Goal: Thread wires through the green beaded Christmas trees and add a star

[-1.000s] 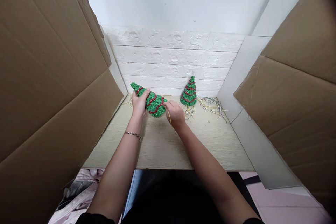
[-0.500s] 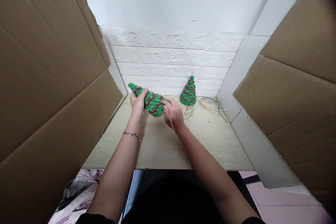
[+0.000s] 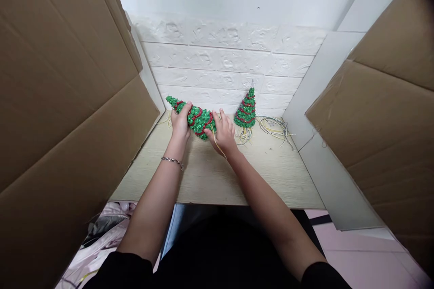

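Observation:
A small green Christmas tree (image 3: 200, 119) with red garland lies tilted above the table, its tip toward the upper left. My left hand (image 3: 181, 121) is closed around its middle. At the wide base, my right hand (image 3: 222, 132) has its thumb and fingers spread around the edge, touching it. A thin yellow wire (image 3: 218, 144) runs from the base across my right hand toward the wrist. The tree's underside is hidden by that hand. A second, similar tree (image 3: 245, 110) with a clear tip stands upright to the right, against the brick-patterned wall.
Loose yellow, white and dark wires (image 3: 276, 130) lie coiled at the table's back right, with more wire (image 3: 244, 135) under the standing tree. Short yellow strands (image 3: 166, 120) lie at the back left. Cardboard panels (image 3: 74, 76) flank the wooden table (image 3: 217, 185) on both sides.
My right hand's fingers have spread from a tighter curl and now rest around the tree's base. My left hand keeps its grip. The camera view has tilted slightly.

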The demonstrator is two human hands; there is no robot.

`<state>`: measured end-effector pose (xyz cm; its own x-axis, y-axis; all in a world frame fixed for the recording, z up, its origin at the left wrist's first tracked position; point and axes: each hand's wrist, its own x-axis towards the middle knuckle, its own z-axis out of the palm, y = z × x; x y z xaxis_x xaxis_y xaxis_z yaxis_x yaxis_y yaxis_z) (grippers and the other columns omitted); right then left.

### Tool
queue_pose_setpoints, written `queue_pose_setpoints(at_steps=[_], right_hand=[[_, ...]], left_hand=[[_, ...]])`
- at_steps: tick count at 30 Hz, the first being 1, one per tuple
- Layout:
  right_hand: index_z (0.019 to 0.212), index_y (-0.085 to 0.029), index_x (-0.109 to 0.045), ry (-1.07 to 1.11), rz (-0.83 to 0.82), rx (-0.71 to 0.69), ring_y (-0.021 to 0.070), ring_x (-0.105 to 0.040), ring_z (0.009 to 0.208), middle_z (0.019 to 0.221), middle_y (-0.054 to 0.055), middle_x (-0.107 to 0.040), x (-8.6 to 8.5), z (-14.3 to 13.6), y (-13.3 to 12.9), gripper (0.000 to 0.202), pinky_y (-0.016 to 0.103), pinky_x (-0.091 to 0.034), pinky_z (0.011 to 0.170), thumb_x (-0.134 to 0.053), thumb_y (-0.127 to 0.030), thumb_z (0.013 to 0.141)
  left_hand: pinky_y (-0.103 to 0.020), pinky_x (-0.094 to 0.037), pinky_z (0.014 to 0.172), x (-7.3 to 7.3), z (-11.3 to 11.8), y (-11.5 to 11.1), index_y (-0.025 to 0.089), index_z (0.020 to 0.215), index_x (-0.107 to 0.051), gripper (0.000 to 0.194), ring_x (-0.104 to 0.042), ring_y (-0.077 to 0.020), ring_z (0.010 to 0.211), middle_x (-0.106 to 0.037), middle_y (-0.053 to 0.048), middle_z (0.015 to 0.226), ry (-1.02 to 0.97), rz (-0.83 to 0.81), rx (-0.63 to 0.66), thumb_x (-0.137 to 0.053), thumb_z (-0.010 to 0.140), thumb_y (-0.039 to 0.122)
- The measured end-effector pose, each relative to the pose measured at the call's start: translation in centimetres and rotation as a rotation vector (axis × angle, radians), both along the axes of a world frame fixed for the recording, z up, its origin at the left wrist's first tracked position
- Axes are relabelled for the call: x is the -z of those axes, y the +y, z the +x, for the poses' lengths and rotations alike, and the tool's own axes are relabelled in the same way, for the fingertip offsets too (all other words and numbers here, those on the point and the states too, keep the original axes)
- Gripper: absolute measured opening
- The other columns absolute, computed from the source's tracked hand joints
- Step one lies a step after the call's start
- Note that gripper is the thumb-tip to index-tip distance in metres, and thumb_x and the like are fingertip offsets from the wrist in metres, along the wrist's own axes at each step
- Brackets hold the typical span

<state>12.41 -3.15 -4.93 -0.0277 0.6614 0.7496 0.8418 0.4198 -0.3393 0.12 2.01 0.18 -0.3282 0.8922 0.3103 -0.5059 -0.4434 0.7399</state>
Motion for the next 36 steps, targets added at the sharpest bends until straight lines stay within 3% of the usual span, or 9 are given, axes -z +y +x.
queue_pose_setpoints(at_steps=[3,7,10,13,18,24,30,36], right_hand=[[0.132,-0.02,-0.04,-0.013,0.059,-0.027,0.0285,-0.038,0.12,0.136,0.014,-0.04,-0.6,0.1,-0.6,0.064,0.049,-0.026,0.102,-0.045,-0.059,0.081],[0.108,-0.018,-0.053,0.044,0.142,-0.029,0.0232,-0.049,0.104,0.108,0.01,-0.058,-1.3,0.2,-1.3,0.048,0.049,-0.014,0.107,-0.051,-0.055,0.078],[0.084,-0.018,-0.053,0.069,0.131,0.009,0.0186,-0.052,0.085,0.082,0.005,-0.056,-1.5,0.4,-1.5,0.034,0.047,-0.015,0.106,-0.05,-0.052,0.08],[0.073,-0.018,-0.048,0.038,0.093,0.036,0.0149,-0.05,0.075,0.07,0.001,-0.05,-1.6,0.5,-1.5,0.027,0.043,-0.018,0.104,-0.04,-0.039,0.088],[0.069,-0.018,-0.047,-0.005,0.053,0.063,0.013,-0.048,0.072,0.068,0.001,-0.052,-1.6,0.5,-1.2,0.027,0.038,-0.019,0.101,-0.033,-0.026,0.09],[0.068,-0.017,-0.046,-0.007,-0.105,0.05,0.013,-0.049,0.072,0.069,0.0,-0.054,-1.2,0.3,-0.7,0.028,0.041,-0.016,0.1,-0.04,-0.034,0.09],[0.06,-0.018,-0.038,-0.014,0.066,-0.036,0.0101,-0.043,0.058,0.056,-0.004,-0.045,-1.6,0.3,-1.3,0.037,0.035,-0.025,0.097,-0.046,-0.045,0.084],[0.057,-0.018,-0.038,-0.054,0.106,-0.034,0.0098,-0.039,0.053,0.051,-0.003,-0.042,-1.7,0.4,-1.3,0.035,0.031,-0.029,0.094,-0.031,-0.031,0.089]], left_hand=[[-0.027,-0.047,0.064,0.0,-0.3,0.2,0.016,0.07,-0.053,0.039,-0.053,-0.0114,0.064,-0.056,-0.001,0.073,-0.062,-0.02,-0.045,-0.08,0.049,0.035],[-0.029,-0.047,0.068,0.2,-0.6,0.5,0.017,0.073,-0.052,0.04,-0.055,-0.0134,0.069,-0.056,-0.002,0.077,-0.095,-0.047,-0.094,-0.08,0.049,0.033],[-0.029,-0.047,0.066,0.5,-0.6,0.8,0.017,0.073,-0.051,0.04,-0.054,-0.013,0.068,-0.057,-0.002,0.077,-0.1,-0.05,-0.097,-0.08,0.049,0.033],[-0.027,-0.047,0.063,0.6,-0.5,0.8,0.017,0.073,-0.051,0.041,-0.053,-0.0114,0.064,-0.056,-0.001,0.074,-0.091,-0.042,-0.091,-0.08,0.049,0.033],[-0.024,-0.045,0.059,0.2,-0.2,0.3,0.016,0.071,-0.049,0.041,-0.051,-0.0095,0.059,-0.053,0.002,0.067,-0.003,-0.025,-0.078,-0.079,0.049,0.034],[-0.024,-0.045,0.06,0.1,0.1,-0.2,0.016,0.075,-0.051,0.042,-0.052,-0.0099,0.061,-0.055,0.001,0.07,0.086,0.025,-0.035,-0.08,0.051,0.033],[-0.025,-0.044,0.061,0.0,0.0,-0.1,0.016,0.074,-0.05,0.043,-0.051,-0.0101,0.06,-0.053,0.001,0.069,0.065,0.012,-0.062,-0.08,0.049,0.033],[-0.025,-0.044,0.061,0.0,-0.5,0.3,0.016,0.073,-0.05,0.043,-0.051,-0.0102,0.061,-0.053,0.001,0.069,0.057,-0.005,-0.119,-0.08,0.049,0.034]])
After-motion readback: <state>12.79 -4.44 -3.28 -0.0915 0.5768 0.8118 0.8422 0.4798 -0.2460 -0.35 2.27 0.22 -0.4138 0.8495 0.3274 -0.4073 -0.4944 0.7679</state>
